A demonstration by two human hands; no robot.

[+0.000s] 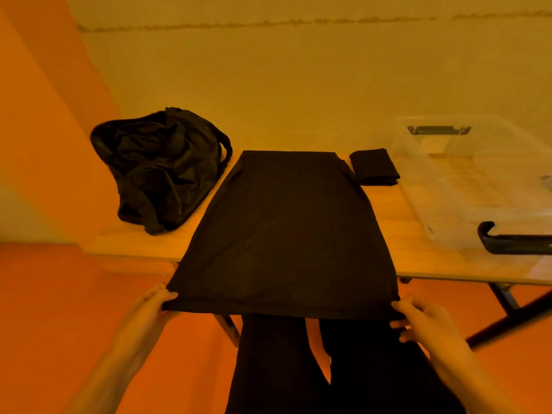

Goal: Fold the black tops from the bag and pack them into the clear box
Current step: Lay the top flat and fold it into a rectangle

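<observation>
The flat black fabric top [286,231] lies spread across the wooden tabletop [418,258], its near hem overhanging. My left hand [149,309] and right hand [424,321] pinch its corners, between the crumpled black bag [158,168] and the clear plastic box [478,180].

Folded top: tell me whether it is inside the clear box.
No, the folded top lies on the table, just outside the box.

Head-worn view, facing forward and down, close over table [140,245]
</observation>
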